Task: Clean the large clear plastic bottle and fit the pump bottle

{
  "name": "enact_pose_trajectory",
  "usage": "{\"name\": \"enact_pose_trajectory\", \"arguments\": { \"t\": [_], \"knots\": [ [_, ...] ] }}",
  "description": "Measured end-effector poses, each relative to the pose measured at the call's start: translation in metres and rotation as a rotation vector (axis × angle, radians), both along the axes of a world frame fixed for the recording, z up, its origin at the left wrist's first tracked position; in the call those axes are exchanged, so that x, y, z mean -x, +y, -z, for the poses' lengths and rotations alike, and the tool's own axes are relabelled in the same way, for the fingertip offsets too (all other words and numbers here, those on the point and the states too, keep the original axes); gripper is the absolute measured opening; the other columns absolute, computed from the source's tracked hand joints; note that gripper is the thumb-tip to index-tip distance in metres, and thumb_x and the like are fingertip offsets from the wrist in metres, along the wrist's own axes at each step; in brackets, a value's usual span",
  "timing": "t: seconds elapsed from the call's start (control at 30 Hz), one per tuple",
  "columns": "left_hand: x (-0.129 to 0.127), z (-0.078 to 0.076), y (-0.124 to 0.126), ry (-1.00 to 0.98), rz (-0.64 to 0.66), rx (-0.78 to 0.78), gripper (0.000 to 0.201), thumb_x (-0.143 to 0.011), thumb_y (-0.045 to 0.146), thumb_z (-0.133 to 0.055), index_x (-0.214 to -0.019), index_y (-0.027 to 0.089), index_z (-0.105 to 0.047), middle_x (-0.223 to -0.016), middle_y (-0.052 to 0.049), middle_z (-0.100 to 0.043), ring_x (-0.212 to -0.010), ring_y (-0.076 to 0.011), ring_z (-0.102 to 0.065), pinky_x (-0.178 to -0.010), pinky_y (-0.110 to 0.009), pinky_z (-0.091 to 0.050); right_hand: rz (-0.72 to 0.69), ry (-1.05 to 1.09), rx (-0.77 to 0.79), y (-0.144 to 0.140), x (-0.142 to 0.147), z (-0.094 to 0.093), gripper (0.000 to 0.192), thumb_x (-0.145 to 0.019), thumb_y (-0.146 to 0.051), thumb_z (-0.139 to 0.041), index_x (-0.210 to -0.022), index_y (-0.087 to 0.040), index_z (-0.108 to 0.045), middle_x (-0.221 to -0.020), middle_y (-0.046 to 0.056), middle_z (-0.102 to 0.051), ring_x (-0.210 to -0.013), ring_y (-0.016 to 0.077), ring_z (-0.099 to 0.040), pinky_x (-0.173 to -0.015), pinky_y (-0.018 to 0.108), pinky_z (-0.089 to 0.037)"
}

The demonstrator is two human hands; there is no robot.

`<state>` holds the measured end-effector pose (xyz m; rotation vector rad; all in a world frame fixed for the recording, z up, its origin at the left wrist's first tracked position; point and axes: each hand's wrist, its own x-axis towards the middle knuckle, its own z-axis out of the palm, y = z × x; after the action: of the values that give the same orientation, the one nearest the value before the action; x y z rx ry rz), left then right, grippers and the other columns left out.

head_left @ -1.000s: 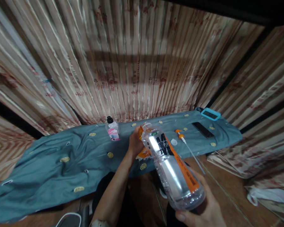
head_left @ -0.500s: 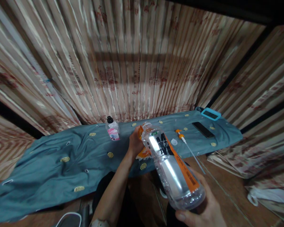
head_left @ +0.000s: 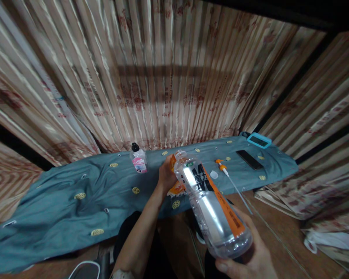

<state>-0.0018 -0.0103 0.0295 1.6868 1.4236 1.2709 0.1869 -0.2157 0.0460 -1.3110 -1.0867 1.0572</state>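
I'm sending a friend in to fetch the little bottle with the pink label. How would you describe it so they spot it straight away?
Look along the blue-green cloth with yellow spots spread below the striped beige curtain. Near its back edge, left of the person's left hand, stands the small clear bottle with a pink label. It alone stands upright with a black cap on, and it is far smaller than the large clear bottle with the orange label.

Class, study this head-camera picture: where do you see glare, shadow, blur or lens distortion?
Head view: dim, warm light; white glare streaks run down the clear bottle held by the right hand; the curtain fans outward and smears toward the edges, a wide-lens bend; a dark band of shadow crosses it; the blue cloth curves.
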Motion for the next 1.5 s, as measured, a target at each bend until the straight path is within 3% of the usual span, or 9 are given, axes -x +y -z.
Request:
{"name": "enact_pose_trajectory", "arguments": {
  "t": [0.13, 0.4, 0.77, 0.93, 1.2, 1.5],
  "knots": [
    [0.0, 0.0, 0.0, -0.008, 0.002, -0.016, 0.037, -0.074, 0.029, -0.07, -0.11, 0.021, -0.066, -0.104, -0.007, -0.077, -0.099, -0.0278, -0.074, -0.089, -0.037, -0.057, -0.082, -0.059, -0.037, 0.002, -0.008, 0.004, 0.097, -0.054, -0.041, -0.097, -0.138, -0.022, -0.053, -0.121, 0.012, -0.077, -0.103, 0.0339, -0.077, -0.083, 0.034, -0.064],
    [0.001, 0.0, 0.0, -0.006, 0.018, -0.033, 0.034, -0.075, 0.028, -0.068, -0.108, 0.021, -0.066, -0.108, -0.007, -0.077, -0.101, -0.0265, -0.073, -0.091, -0.037, -0.057, -0.057, 0.003, -0.056, 0.001, -0.007, 0.008, 0.096, -0.052, -0.035, -0.099, -0.137, -0.023, -0.055, -0.121, 0.01, -0.077, -0.105, 0.0325, -0.076, -0.086, 0.032, -0.063],
    [0.0, -0.003, -0.002, 0.013, 0.015, -0.017, 0.031, -0.077, 0.029, -0.069, -0.107, 0.021, -0.065, -0.107, -0.008, -0.077, -0.101, -0.0283, -0.074, -0.091, -0.039, -0.057, 0.066, 0.05, -0.019, -0.002, 0.008, -0.002, 0.098, -0.05, -0.054, -0.097, -0.134, -0.025, -0.054, -0.116, 0.005, -0.078, -0.1, 0.0254, -0.076, -0.084, 0.024, -0.06],
    [0.0, -0.002, -0.001, 0.024, 0.016, -0.03, 0.03, -0.078, 0.027, -0.067, -0.107, 0.019, -0.065, -0.108, -0.009, -0.077, -0.101, -0.0277, -0.073, -0.092, -0.039, -0.057, -0.05, 0.01, -0.051, 0.001, -0.006, 0.007, 0.095, -0.054, -0.037, -0.098, -0.137, -0.025, -0.054, -0.122, 0.008, -0.077, -0.106, 0.0293, -0.076, -0.086, 0.028, -0.061],
    [0.0, 0.0, 0.001, 0.044, 0.012, -0.02, 0.033, -0.075, 0.026, -0.069, -0.108, 0.019, -0.065, -0.108, -0.008, -0.077, -0.101, -0.0287, -0.074, -0.089, -0.038, -0.057, 0.026, 0.022, -0.046, 0.0, -0.004, 0.009, 0.097, -0.052, -0.041, -0.099, -0.137, -0.027, -0.056, -0.123, 0.006, -0.077, -0.109, 0.029, -0.075, -0.089, 0.026, -0.06],
    [0.001, 0.002, 0.001, 0.019, 0.012, -0.038, 0.035, -0.077, 0.031, -0.07, -0.11, 0.02, -0.065, -0.108, -0.008, -0.077, -0.102, -0.0284, -0.073, -0.091, -0.039, -0.057, -0.066, 0.02, -0.081, 0.001, -0.009, 0.01, 0.093, -0.055, -0.029, -0.098, -0.137, -0.028, -0.055, -0.126, 0.005, -0.075, -0.112, 0.0278, -0.074, -0.091, 0.025, -0.06]
  ]
}}
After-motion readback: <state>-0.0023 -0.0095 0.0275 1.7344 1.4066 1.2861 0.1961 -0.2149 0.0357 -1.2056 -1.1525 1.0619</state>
